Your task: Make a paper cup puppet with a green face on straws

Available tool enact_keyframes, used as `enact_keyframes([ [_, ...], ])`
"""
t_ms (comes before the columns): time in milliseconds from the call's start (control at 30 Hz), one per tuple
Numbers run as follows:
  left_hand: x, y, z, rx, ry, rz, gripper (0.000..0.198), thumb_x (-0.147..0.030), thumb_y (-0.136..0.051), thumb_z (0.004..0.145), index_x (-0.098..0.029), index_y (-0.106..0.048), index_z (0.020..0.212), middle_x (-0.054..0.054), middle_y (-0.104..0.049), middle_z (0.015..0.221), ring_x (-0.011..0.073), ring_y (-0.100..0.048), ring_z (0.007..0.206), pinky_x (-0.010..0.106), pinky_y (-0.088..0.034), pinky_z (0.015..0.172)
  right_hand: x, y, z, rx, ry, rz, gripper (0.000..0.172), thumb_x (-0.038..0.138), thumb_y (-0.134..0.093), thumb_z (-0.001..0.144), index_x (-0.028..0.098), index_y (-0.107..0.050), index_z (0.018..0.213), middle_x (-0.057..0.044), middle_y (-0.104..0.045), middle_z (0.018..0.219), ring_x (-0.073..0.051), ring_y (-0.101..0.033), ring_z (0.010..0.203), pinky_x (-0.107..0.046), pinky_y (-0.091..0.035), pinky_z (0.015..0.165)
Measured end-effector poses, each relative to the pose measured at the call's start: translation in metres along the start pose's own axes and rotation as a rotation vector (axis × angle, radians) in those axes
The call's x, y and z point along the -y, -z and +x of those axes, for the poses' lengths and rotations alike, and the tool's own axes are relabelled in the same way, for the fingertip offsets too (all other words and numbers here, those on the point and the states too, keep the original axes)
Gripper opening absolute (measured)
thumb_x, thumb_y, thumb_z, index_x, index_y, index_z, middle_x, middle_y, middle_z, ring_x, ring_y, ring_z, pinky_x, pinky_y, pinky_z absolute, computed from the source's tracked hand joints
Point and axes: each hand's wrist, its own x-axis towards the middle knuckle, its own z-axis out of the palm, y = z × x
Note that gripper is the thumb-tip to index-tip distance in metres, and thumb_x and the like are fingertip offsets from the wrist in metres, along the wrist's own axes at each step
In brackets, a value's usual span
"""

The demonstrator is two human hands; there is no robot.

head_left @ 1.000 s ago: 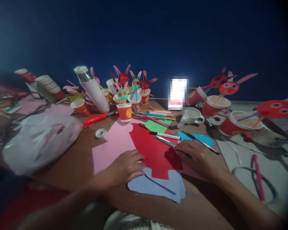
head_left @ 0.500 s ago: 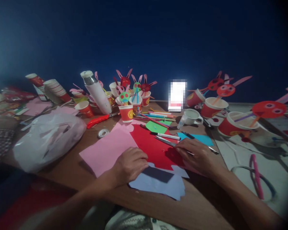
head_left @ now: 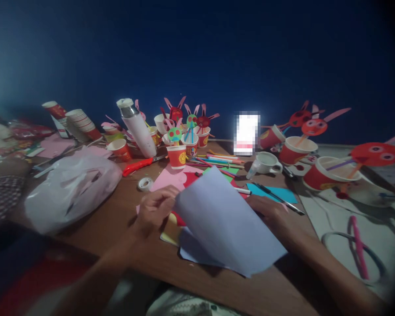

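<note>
A pale blue-grey sheet (head_left: 230,224) is tilted up over the middle of the table, with its left corner pinched in my left hand (head_left: 156,208). My right hand (head_left: 273,215) is beside the sheet's right edge, partly behind it; its fingertips are hidden, so what it holds cannot be made out. Under the sheet lie red paper (head_left: 181,218), yellow paper (head_left: 171,230), pink paper (head_left: 164,177) and more blue-grey paper. A white marker (head_left: 243,191) and a black pen (head_left: 276,197) on blue paper (head_left: 286,193) are near my right hand.
Behind stand cups with paper rabbit faces (head_left: 177,156), a thermos (head_left: 138,131), coloured pens (head_left: 217,161), a white mug (head_left: 266,163) and a blurred bright screen (head_left: 246,133). At left are a plastic bag (head_left: 72,188), a red-handled knife (head_left: 137,166) and a tape roll (head_left: 145,184). Pink-handled scissors (head_left: 358,245) lie right.
My left hand has moved left and up and now grips a blue-grey sheet, which has been raised over the red paper. Yellow paper now shows. The knife blade by my right hand is out of sight.
</note>
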Motion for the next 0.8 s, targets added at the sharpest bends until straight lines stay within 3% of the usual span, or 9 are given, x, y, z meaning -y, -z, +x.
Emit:
enact_keyframes([
  [133,0.018,0.002,0.001,-0.217,0.059,0.125,0.018,-0.03,-0.053,0.083,-0.018,-0.06,0.072,0.001,-0.059,0.066,0.0129,-0.055,0.063,0.024,-0.046,0.058,-0.007,-0.008,-0.004,-0.029,0.048,0.06,0.021,0.029,-0.047,0.084,0.022,-0.067,0.086,-0.007,-0.07,0.085,-0.021,-0.064,0.074,-0.029,-0.05,0.063],
  [233,0.028,0.001,0.001,-0.369,0.087,0.226,0.017,-0.03,-0.05,0.085,-0.018,-0.058,0.076,-0.003,-0.051,0.061,0.0099,-0.047,0.054,0.021,-0.04,0.052,-0.013,-0.012,-0.008,-0.02,-0.007,0.105,0.024,0.032,-0.045,0.086,0.021,-0.067,0.09,-0.008,-0.069,0.092,-0.022,-0.064,0.081,-0.031,-0.05,0.07],
  [367,0.028,-0.004,0.003,-0.423,0.043,0.326,0.016,-0.029,-0.049,0.086,-0.018,-0.057,0.079,-0.004,-0.048,0.058,0.009,-0.043,0.051,0.02,-0.039,0.051,-0.015,-0.011,-0.012,-0.04,-0.15,0.465,0.042,0.042,-0.028,0.094,0.022,-0.062,0.106,-0.008,-0.067,0.1,-0.022,-0.063,0.091,-0.032,-0.051,0.077],
  [500,0.02,-0.013,0.005,-0.295,-0.117,0.346,0.013,-0.024,-0.05,0.084,-0.018,-0.059,0.079,0.001,-0.06,0.068,0.012,-0.054,0.062,0.023,-0.046,0.06,-0.014,-0.011,-0.013,-0.066,-0.193,0.734,0.046,0.05,-0.029,0.092,0.025,-0.045,0.128,-0.008,-0.062,0.106,-0.02,-0.062,0.087,-0.031,-0.051,0.078],
  [633,0.012,-0.016,0.01,-0.024,-0.396,0.309,0.012,-0.011,-0.05,0.081,-0.018,-0.06,0.083,0.006,-0.066,0.079,0.0164,-0.061,0.079,0.03,-0.05,0.072,-0.011,-0.017,-0.009,-0.062,-0.242,0.892,0.051,0.051,-0.04,0.089,0.026,-0.035,0.133,-0.008,-0.061,0.104,-0.016,-0.061,0.072,-0.029,-0.052,0.069],
  [700,0.008,-0.017,0.009,0.127,-0.538,0.308,0.016,-0.008,-0.052,0.079,-0.016,-0.059,0.091,0.008,-0.066,0.081,0.0174,-0.06,0.079,0.032,-0.05,0.07,-0.01,-0.022,-0.008,0.0,-0.282,1.035,0.057,0.058,-0.031,0.089,0.023,-0.034,0.133,-0.009,-0.064,0.096,-0.017,-0.061,0.065,-0.029,-0.051,0.061],
  [800,0.002,-0.025,0.002,0.335,-0.634,0.349,0.015,-0.013,-0.056,0.079,-0.017,-0.058,0.093,0.009,-0.066,0.081,0.0177,-0.058,0.076,0.033,-0.049,0.066,-0.008,-0.022,-0.006,0.091,-0.408,1.176,0.067,0.064,-0.012,0.088,0.021,-0.038,0.132,-0.011,-0.067,0.088,-0.02,-0.063,0.064,-0.032,-0.051,0.057],
])
